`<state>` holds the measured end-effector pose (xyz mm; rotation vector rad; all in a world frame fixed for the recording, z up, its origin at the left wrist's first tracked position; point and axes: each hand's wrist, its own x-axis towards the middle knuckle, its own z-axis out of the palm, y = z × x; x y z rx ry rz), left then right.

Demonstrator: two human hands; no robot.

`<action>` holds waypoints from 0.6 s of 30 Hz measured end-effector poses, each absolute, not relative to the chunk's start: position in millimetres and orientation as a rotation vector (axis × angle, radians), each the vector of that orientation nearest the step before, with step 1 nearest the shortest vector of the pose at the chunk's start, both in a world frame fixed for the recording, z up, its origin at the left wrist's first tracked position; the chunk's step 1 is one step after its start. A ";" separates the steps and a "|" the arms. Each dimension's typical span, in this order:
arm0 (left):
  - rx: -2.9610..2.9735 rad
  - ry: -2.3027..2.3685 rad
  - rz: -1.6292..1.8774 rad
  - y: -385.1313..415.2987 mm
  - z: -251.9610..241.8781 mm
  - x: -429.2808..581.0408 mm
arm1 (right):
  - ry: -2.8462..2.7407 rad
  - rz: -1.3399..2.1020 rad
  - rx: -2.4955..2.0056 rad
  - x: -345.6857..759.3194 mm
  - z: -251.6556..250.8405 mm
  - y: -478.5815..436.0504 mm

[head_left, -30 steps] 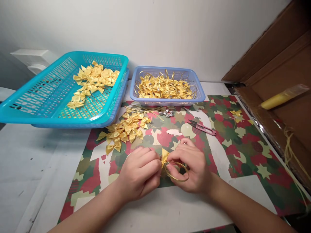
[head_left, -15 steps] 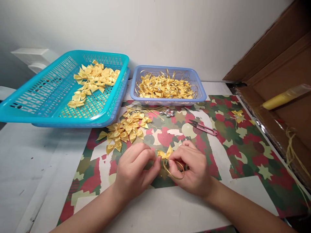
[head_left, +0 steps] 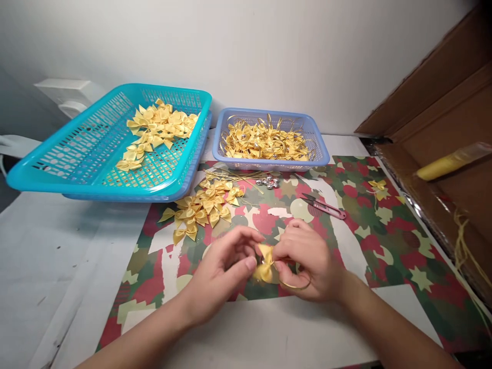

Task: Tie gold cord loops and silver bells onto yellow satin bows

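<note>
A yellow satin bow [head_left: 265, 272] with a loop of gold cord [head_left: 295, 285] is pinched at its middle by my right hand [head_left: 307, 264]; the cord loop hangs below those fingers. My left hand [head_left: 226, 271] is at the bow's left side, its thumb and curved fingers apart; whether a fingertip touches the bow is unclear. A small dark or shiny spot shows at the bow's centre. Beyond my hands lie a pile of loose yellow bows [head_left: 207, 202], several silver bells [head_left: 269, 182] and gold cord pieces [head_left: 234, 176].
A turquoise basket [head_left: 154, 190] with yellow bows rests on a blue one at left. A smaller blue basket [head_left: 269, 163] holds bows with gold cords. Pink thread snips [head_left: 326, 207] lie on the patterned paper [head_left: 384, 246]. A cardboard box [head_left: 430, 97] stands at right.
The bow has turned from lying sideways to standing on end, pinched in my right hand. My left fingers have spread away from it. The view has shifted slightly.
</note>
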<state>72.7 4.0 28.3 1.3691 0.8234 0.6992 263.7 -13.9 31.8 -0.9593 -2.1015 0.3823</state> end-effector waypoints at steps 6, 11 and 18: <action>0.951 0.749 0.361 9.5 27.1 76.1 | -2.294 0.475 -0.870 270.7 34.6 -10.0; 0.879 0.748 0.515 8.6 28.3 78.6 | -1.989 0.481 -1.057 268.8 34.0 -12.2; 1.175 0.901 1.064 5.3 23.8 78.2 | -1.820 0.417 -1.152 254.0 30.2 -24.4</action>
